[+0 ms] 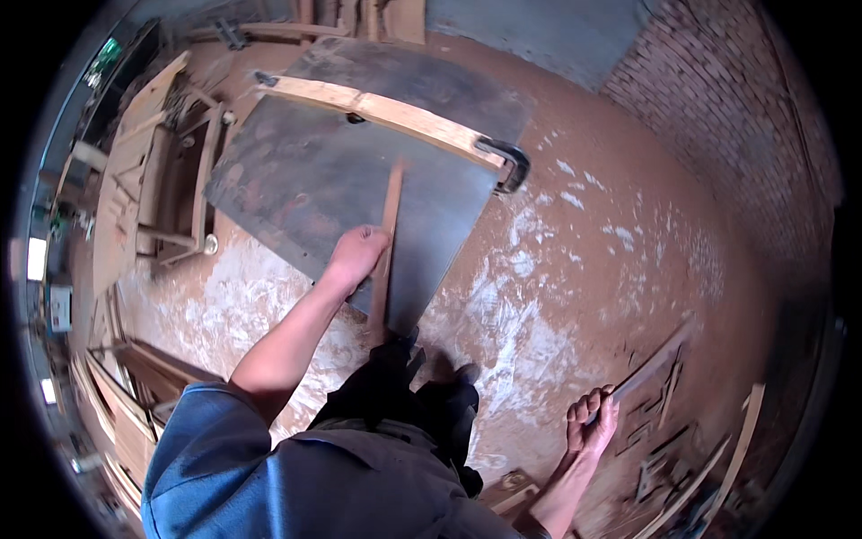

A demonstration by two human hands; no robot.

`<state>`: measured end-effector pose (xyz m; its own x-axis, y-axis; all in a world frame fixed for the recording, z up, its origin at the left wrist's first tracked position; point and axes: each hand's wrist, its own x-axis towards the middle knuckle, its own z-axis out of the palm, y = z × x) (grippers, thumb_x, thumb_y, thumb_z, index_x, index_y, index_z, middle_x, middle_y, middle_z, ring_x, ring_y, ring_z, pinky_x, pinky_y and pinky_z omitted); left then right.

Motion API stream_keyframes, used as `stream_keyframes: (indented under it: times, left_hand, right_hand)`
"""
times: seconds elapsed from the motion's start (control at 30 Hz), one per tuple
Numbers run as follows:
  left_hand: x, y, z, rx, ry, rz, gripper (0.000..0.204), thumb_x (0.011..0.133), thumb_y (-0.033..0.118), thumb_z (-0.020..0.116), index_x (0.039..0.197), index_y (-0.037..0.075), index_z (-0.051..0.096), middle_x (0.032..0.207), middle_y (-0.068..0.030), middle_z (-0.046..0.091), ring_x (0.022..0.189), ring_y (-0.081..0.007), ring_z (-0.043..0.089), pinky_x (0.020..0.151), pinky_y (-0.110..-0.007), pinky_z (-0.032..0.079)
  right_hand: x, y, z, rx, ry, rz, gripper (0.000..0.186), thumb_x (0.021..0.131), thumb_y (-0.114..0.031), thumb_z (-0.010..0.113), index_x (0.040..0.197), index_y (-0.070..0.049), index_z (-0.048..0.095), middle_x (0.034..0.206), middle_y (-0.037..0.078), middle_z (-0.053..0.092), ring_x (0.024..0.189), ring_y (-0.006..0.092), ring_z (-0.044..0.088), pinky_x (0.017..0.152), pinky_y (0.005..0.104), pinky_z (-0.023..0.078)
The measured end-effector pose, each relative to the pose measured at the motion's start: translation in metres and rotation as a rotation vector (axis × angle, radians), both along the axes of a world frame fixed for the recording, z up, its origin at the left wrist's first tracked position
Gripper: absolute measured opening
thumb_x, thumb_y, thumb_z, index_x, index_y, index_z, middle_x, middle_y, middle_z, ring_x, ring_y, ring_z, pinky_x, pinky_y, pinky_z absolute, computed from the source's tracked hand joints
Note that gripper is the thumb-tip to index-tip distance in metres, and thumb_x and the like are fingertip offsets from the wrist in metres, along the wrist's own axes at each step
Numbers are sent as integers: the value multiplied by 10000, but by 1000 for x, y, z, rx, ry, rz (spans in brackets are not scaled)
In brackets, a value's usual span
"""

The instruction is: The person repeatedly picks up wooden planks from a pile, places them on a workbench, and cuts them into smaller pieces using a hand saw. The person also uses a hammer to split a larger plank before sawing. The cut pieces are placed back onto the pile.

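Note:
My left hand [361,251] is closed on a narrow wooden strip [392,199]. The strip lies lengthwise over a dark grey flat-topped table [296,193], its near end reaching past the edge toward my legs. Out to the right, away from the table, my right hand [593,420] grips one end of a long, thin, flat strip [655,362]. That strip points up and to the right; blur hides whether it is wood or metal. Across the table runs a pale wooden beam [395,113], with a black clamp [510,166] at its right end.
A wooden frame on wheels [205,175] stands left of the table. Wood boards [126,395] lean at the lower left. Loose wood strips [736,449] and metal pieces lie at the lower right. A brick wall [709,108] rises at the upper right, beside the white-stained floor [530,296].

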<state>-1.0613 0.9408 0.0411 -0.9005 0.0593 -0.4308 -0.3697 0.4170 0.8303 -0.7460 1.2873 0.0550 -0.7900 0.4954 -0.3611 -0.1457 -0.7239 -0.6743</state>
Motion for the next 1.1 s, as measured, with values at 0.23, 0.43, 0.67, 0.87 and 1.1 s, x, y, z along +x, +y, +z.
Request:
stream_keyframes:
  times: [0.23,0.43,0.67,0.87,1.1]
  left_hand:
    - [-37,42,10,490,-223,377,200,904,208,565,880,18,625,804,-75,664,640,-143,656,565,-270,564]
    - [-74,94,-22,70,-97,477,417,847,329,669,950,-65,581,755,-118,678,575,-188,662,539,-280,553]
    - [-104,124,-49,-479,89,455,441,903,332,606,1097,-48,494,808,-239,673,654,-321,692,584,-399,556]
    - [-125,136,-41,-587,72,426,464,925,333,550,1163,-59,483,1094,-304,631,1075,-439,596,929,-477,470]
    - [-128,136,-44,-516,110,398,497,905,356,574,1191,-32,454,1091,-319,624,1051,-458,593,924,-489,467]
  right_hand:
    - [-104,56,-1,477,-110,165,179,1011,-220,501,1086,-61,534,670,48,517,498,146,495,455,279,449]
    - [-132,108,19,719,-75,356,189,1025,-221,448,1057,-45,508,651,53,537,480,121,491,451,256,429]
    - [-141,139,21,876,-461,610,200,883,-30,616,1067,-21,539,708,-22,506,577,47,463,505,219,381]
    - [-170,143,33,1071,-411,1043,413,909,-106,604,1296,12,517,884,111,640,789,158,608,714,287,488]
    - [-221,120,31,1344,-337,1154,383,952,-152,555,1321,-48,540,977,204,628,851,316,633,746,375,520]
